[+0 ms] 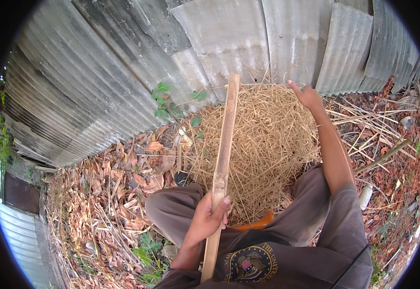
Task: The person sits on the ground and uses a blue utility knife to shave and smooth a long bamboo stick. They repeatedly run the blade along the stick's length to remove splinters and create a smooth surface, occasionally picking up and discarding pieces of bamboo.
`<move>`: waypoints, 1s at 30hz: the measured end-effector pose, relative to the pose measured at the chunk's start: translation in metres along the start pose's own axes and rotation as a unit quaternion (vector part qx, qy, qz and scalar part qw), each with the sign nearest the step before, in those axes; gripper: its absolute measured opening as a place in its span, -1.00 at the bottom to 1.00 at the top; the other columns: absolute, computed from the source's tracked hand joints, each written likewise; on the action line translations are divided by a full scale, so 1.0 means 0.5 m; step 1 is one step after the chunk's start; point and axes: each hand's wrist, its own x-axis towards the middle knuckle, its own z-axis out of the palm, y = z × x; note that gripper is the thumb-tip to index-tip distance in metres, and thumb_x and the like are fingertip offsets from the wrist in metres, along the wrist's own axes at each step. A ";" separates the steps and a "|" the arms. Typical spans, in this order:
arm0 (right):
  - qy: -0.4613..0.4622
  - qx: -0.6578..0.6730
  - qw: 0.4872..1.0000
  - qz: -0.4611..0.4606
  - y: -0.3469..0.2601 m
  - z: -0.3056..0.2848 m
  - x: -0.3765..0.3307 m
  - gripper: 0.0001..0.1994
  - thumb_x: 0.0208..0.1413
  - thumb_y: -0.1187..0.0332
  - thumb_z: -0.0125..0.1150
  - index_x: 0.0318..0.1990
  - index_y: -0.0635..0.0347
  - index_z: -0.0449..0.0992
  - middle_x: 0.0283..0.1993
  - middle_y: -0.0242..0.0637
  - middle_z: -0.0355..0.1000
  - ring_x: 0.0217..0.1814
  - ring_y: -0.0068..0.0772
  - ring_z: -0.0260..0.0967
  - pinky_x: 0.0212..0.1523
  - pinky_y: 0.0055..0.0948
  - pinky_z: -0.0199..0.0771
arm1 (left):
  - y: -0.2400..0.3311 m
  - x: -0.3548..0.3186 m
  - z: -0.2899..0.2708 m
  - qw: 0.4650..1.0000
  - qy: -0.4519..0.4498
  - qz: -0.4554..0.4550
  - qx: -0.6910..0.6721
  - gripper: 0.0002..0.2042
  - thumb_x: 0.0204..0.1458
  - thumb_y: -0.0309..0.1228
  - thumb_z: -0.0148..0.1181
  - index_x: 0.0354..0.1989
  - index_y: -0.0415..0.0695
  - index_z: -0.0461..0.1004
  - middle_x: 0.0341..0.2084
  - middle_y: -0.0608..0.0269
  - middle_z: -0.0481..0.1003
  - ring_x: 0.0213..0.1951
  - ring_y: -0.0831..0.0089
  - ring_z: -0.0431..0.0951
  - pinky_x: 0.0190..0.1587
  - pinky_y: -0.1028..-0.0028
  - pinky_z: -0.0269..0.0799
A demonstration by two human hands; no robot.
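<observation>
My left hand (207, 217) is wrapped round a long split bamboo strip (225, 139), which slants up from my lap to the corrugated sheets. Its upper end rises over a heap of dry straw (265, 139) between my bent knees. My right arm stretches along the heap's right side. At the far edge of the straw is my right hand (309, 98), its fingers mostly curled and one digit pointing left. A thin strand shows by that fingertip; whether it is gripped is hard to see. An orange object (255, 223) lies partly hidden between my legs.
Overlapping corrugated metal sheets (229, 36) form a wall just beyond the straw. Dry brown leaves (109, 192) cover the ground on the left. Loose pale sticks (368, 118) and a thicker branch (383, 156) lie on the right. A green leafy plant (161, 100) grows beside the wall.
</observation>
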 end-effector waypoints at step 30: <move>0.055 0.027 0.956 -0.288 -0.324 0.043 -0.163 -0.16 -0.07 -0.52 -0.18 -0.57 0.22 0.57 -0.59 -0.06 0.46 -0.47 -0.08 0.49 -0.41 -0.11 0.44 | 0.015 -0.050 -0.007 1.000 0.003 0.007 -0.019 -0.80 0.25 -0.30 -0.01 -0.19 -0.18 0.22 -0.71 0.38 0.32 -0.74 0.65 0.33 -0.68 0.61 0.29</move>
